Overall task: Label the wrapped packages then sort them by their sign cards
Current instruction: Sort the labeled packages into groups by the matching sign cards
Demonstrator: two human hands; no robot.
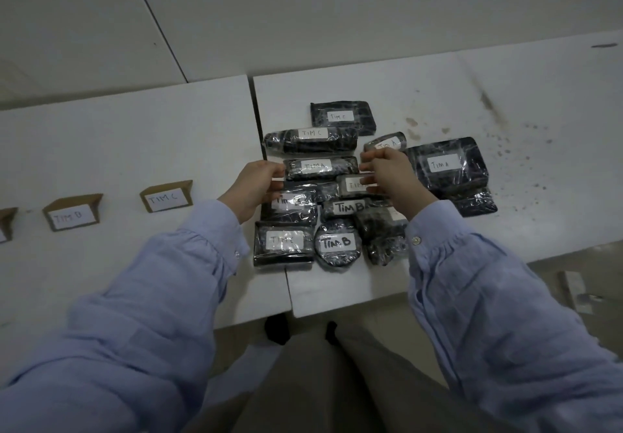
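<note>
Several black packages wrapped in clear film lie bunched on the right white table (472, 95), each with a white label. My left hand (254, 188) curls its fingers on the left end of a long package marked TIM A (320, 166). With thumb and fingers, my right hand (387, 176) pinches a small grey package (352, 185) whose label is partly hidden. Around them lie TIM C packages (342, 115) (310, 139) (285, 240), TIM B packages (347, 206) (337, 244) and a large TIM A package (445, 164). Cardboard sign cards TIM C (167, 196) and TIM B (72, 213) stand on the left table.
A third sign card (6, 223) is cut off at the left edge. A narrow gap (256, 112) separates the two tables. Dark stains (488, 102) mark the right table's far side. A small strip (576, 291) lies on the floor at right.
</note>
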